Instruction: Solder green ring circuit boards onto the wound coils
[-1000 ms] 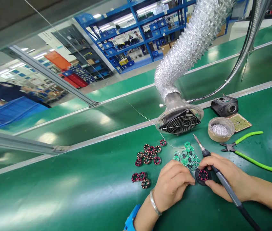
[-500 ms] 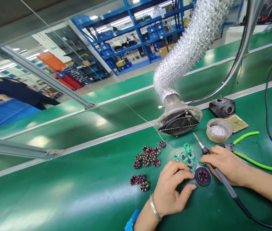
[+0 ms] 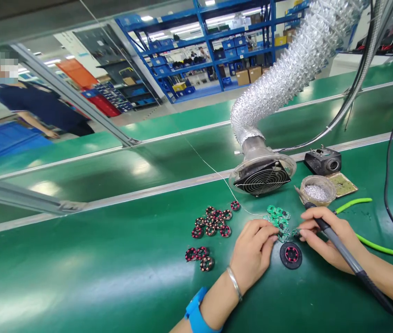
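Observation:
My right hand point(image 3: 331, 240) is closed around a soldering iron point(image 3: 333, 238), its tip pointing up and left beside the solder pot. The thumb and a finger of that hand also pinch a small green circuit board point(image 3: 296, 233). My left hand point(image 3: 254, 247) has its fingers drawn together at the near left edge of a pile of small round green circuit boards point(image 3: 281, 216); whatever lies between the fingertips is hidden. Between the hands, a coil with pink windings point(image 3: 291, 254) sits in a round black holder point(image 3: 291, 265) on the green work surface.
Several small wound coils point(image 3: 213, 222) lie left of my hands. A fume extractor fan point(image 3: 265, 178) hangs behind the boards, with thin solder wire point(image 3: 231, 190) running past. At right are a pot of silvery bits point(image 3: 316, 192), a sponge point(image 3: 344, 183), a black iron stand point(image 3: 323, 159) and green-handled cutters point(image 3: 377, 245).
My left hand has moved from beside the black holder up to the board pile, fingers closing. My right hand has tilted the iron and now pinches a circuit board. The view has shifted slightly.

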{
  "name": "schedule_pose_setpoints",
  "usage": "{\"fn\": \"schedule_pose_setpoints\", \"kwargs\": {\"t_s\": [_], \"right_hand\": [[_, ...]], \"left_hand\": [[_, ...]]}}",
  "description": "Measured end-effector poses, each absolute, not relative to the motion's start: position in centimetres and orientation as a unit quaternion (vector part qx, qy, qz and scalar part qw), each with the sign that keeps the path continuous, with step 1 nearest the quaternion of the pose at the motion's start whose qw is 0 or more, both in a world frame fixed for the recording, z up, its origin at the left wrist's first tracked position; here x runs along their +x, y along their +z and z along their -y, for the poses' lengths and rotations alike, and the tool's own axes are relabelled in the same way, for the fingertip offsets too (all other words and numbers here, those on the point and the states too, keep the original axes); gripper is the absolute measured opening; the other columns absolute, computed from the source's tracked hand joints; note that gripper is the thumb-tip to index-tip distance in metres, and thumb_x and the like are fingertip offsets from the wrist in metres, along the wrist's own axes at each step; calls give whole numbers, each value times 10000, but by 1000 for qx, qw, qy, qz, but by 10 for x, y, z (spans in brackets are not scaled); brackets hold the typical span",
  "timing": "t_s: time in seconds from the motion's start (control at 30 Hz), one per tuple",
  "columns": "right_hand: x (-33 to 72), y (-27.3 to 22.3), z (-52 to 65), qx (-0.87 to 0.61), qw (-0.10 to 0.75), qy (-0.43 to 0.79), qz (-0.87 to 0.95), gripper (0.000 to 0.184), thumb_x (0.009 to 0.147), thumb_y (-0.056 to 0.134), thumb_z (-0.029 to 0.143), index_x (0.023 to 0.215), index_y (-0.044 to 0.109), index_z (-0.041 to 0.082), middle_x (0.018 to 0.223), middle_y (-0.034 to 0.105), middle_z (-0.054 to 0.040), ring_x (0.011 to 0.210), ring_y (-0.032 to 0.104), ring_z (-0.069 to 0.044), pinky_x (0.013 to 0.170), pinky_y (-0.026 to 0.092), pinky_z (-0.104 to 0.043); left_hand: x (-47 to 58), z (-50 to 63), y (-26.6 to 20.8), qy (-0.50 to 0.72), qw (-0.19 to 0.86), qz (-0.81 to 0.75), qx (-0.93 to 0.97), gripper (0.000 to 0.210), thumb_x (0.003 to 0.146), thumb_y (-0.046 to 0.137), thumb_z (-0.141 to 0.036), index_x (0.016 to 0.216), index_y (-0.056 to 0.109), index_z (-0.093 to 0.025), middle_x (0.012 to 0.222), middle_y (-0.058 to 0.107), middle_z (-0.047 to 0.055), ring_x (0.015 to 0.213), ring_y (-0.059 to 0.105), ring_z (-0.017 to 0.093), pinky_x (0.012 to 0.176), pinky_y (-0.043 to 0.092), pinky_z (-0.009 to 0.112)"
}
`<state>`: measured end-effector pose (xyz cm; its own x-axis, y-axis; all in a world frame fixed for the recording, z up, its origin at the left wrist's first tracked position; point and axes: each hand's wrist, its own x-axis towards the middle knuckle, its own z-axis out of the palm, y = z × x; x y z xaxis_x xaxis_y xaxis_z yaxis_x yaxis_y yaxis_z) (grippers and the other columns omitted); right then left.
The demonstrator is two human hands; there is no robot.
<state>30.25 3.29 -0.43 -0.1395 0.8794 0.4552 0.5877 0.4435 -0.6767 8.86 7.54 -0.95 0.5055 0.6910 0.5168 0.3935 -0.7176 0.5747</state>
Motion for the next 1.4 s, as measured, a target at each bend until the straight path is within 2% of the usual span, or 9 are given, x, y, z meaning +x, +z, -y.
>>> {"fn": "schedule_pose_setpoints", "kwargs": {"t_s": [0.1,0.2,0.43,0.67,0.83,0.93,1.07,1.23,1.4], "right_hand": [[294,4,-29,-504,448,257,692,228,895,552,188,1092,455,247,771,704,23,622,681,-111,612,566,-197],[288,5,-27,-495,452,256,697,228,880,551,171,1081,472,244,767,704,17,645,688,-119,593,564,-193],[282,-2,-22,-460,488,89,737,280,856,627,187,1116,523,212,892,697,-44,660,660,-138,633,581,-250],[281,2,-22,-318,470,66,821,384,892,506,40,1250,524,176,1006,695,-99,946,657,-201,835,571,-361],[282,16,-23,-349,439,31,828,383,867,550,33,1230,543,158,994,702,-114,916,670,-211,809,574,-351],[289,22,-25,-384,435,45,813,332,873,538,68,1185,543,182,1011,704,-91,911,673,-198,795,577,-326],[302,19,-26,-440,422,97,787,310,852,550,128,1152,532,206,1042,692,-65,917,675,-176,802,572,-289],[302,12,-22,-435,383,215,786,342,828,539,110,1152,520,218,1024,665,-48,920,639,-162,817,534,-287],[291,13,-23,-372,346,243,827,360,795,541,59,1124,516,202,868,634,-21,772,521,-159,696,447,-289]], "left_hand": [[93,-68,3,396,252,-335,817,120,838,603,-150,920,682,-190,852,664,50,798,605,182,727,500,324],[99,-62,10,388,309,-351,794,54,792,638,-164,808,687,-181,789,663,35,751,594,177,712,477,327],[104,-57,9,400,381,-427,716,133,783,635,-163,663,689,-183,689,640,22,688,576,165,674,448,303],[105,-53,15,370,445,-413,703,207,794,594,-165,611,690,-162,677,645,36,694,576,166,679,429,288],[105,-53,23,363,437,-417,710,266,846,559,-187,622,701,-172,666,643,33,684,578,164,680,437,288],[97,-55,23,361,398,-383,751,170,828,560,-176,809,728,-170,797,678,55,771,603,187,741,461,321],[87,-61,11,347,271,-244,864,306,752,622,-162,1055,664,-162,975,680,89,890,595,218,805,467,359],[84,-64,-4,328,139,-121,927,209,862,504,-78,972,633,-201,816,709,19,735,571,161,671,425,293],[69,-60,3,347,182,-120,912,218,802,542,-63,956,616,-198,742,677,20,665,548,153,624,417,286]]}}
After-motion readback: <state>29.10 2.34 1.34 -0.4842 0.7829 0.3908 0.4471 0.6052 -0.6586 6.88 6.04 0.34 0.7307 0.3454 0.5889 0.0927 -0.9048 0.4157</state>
